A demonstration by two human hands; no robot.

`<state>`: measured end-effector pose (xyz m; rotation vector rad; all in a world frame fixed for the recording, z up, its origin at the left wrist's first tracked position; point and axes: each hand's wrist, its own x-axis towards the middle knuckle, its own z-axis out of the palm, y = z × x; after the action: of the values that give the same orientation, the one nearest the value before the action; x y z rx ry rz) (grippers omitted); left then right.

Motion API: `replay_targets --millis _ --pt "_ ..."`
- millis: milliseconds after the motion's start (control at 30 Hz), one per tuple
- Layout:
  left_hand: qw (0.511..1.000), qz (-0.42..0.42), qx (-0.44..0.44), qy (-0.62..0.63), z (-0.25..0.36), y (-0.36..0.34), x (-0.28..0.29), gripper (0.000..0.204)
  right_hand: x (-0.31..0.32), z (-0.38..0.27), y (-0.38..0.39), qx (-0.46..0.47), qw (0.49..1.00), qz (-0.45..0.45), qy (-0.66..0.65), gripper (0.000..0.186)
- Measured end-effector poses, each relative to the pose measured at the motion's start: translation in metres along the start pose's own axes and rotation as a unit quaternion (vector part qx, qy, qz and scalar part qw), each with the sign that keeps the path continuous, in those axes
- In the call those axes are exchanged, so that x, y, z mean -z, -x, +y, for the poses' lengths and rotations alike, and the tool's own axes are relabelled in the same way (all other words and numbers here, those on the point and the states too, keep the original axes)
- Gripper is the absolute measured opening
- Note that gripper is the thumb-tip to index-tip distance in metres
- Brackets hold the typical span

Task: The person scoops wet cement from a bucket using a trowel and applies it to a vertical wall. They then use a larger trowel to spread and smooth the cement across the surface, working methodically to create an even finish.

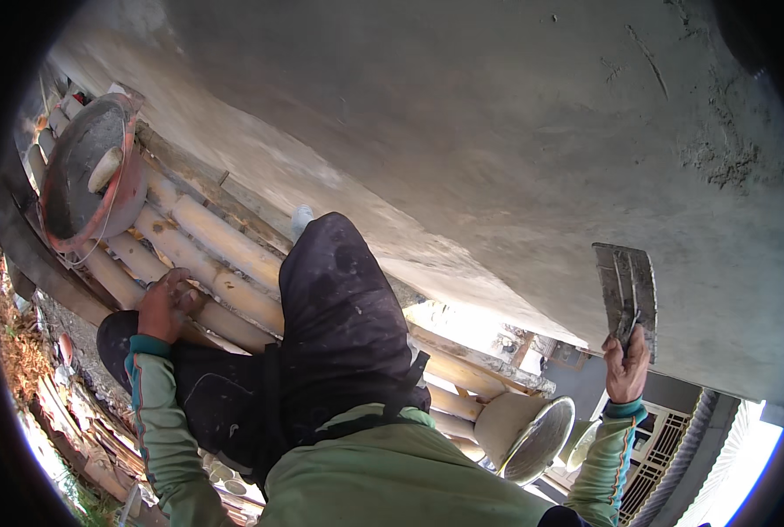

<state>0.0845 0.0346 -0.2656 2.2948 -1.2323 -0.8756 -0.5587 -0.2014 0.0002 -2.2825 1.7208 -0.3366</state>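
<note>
My right hand [627, 364] is closed round the handle of a plastering trowel [643, 294], a flat rectangular metal blade smeared with grey mortar. The trowel is held up close to the grey plastered wall [462, 132]; whether it touches cannot be made out. My left hand [164, 305] is low beside my bent knee, over the bamboo poles [220, 285]. Its fingers are curled, and what they hold, if anything, is hidden. A red-rimmed mortar tub [131, 195] stands beyond it at the far left, with grey mortar and a pale rounded object [105, 169] inside.
Lashed bamboo poles form the platform under my legs. A pale bucket [519, 432] lies tilted at the lower right. Rubble and wood scraps [80, 422] cover the ground below left. A building with a barred window [655, 457] and corrugated roofing [726, 465] shows at lower right.
</note>
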Motion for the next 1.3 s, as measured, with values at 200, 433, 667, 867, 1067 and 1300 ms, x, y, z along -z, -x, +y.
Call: replay_targets --millis 200,433,667,867,1067,1300 --pt "1.000 -0.004 0.007 -0.028 0.017 0.006 0.000 0.036 -0.242 0.091 0.022 -0.132 0.988 0.071 -0.030 0.034" --pt "0.998 0.050 0.015 -0.025 0.017 0.020 0.002 0.038 -0.335 0.121 -0.042 -0.069 0.983 0.141 -0.099 0.039" --pt "0.996 0.015 0.023 -0.088 0.015 0.019 -0.007 0.038 -0.380 0.181 -0.068 -0.111 0.982 -0.073 0.133 0.051" --pt "0.991 0.015 0.047 -0.126 0.017 0.017 -0.009 0.038 -0.363 0.167 -0.024 -0.067 0.995 -0.041 0.063 0.048" --pt "0.992 -0.002 0.052 -0.118 0.001 0.016 -0.013 0.038 -0.333 0.140 -0.074 -0.019 0.986 0.115 -0.115 0.035" --pt "0.986 -0.034 0.078 -0.145 0.009 0.009 -0.014 0.041 -0.383 0.197 -0.078 -0.108 0.963 -0.144 0.203 0.045"
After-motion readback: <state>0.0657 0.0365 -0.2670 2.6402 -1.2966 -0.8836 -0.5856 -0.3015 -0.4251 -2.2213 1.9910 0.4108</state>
